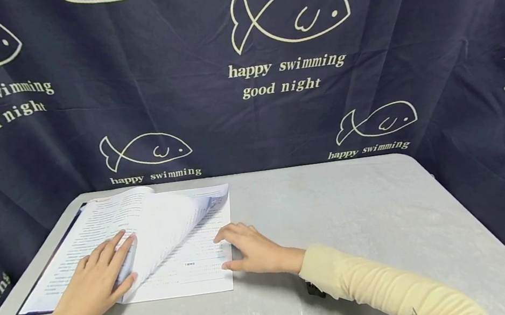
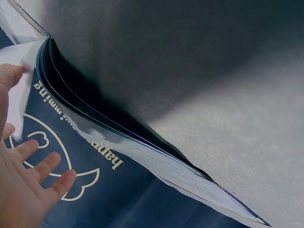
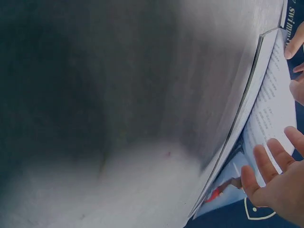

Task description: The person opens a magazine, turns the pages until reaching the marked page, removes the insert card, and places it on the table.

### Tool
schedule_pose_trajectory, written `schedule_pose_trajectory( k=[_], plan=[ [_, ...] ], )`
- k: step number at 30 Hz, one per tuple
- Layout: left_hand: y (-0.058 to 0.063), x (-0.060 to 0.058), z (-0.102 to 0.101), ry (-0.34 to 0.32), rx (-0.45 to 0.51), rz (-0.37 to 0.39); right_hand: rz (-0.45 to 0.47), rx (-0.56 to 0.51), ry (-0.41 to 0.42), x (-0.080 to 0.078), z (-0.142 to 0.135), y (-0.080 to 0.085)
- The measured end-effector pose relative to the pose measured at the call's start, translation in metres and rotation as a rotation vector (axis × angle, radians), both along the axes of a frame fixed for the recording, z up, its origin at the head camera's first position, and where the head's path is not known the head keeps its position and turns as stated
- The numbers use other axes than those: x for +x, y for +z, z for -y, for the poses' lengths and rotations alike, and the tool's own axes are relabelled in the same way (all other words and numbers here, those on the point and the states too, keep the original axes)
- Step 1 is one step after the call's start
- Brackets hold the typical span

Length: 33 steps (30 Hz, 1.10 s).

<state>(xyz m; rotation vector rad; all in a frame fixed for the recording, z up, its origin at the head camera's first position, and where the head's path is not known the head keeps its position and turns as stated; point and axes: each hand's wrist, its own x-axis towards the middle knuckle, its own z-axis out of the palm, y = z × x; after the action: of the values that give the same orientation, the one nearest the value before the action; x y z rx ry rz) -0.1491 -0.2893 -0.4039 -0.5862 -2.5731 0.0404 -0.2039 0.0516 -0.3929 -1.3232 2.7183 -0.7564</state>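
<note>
An open book with printed text lies at the left of the grey table. My left hand rests on its left page, fingers stretched out towards the fold. Between the hands a white leaf bulges up and curls over, partly covering the right page. My right hand is at the book's right edge, its fingertips over the margin and its fingers slightly bent, pinching nothing. In the right wrist view its fingers are spread above a page with text and a coloured picture. The left wrist view shows the book's thick edge beside the left hand.
The grey table extends to the right of the book. Behind and at both sides hangs a dark blue curtain with white fish outlines and lettering. A small black object shows under the right sleeve.
</note>
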Motion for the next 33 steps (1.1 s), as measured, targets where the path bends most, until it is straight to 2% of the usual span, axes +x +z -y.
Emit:
schedule_pose_trajectory(
  k=[17, 33],
  plan=[
    [-0.002, -0.001, 0.002, -0.051, -0.010, -0.034, -0.049, 0.149, 0.056, 0.007, 0.003, -0.006],
    [-0.003, 0.002, -0.001, -0.009, -0.005, 0.009, -0.103, 0.240, 0.047, 0.013, 0.005, -0.009]
  ],
)
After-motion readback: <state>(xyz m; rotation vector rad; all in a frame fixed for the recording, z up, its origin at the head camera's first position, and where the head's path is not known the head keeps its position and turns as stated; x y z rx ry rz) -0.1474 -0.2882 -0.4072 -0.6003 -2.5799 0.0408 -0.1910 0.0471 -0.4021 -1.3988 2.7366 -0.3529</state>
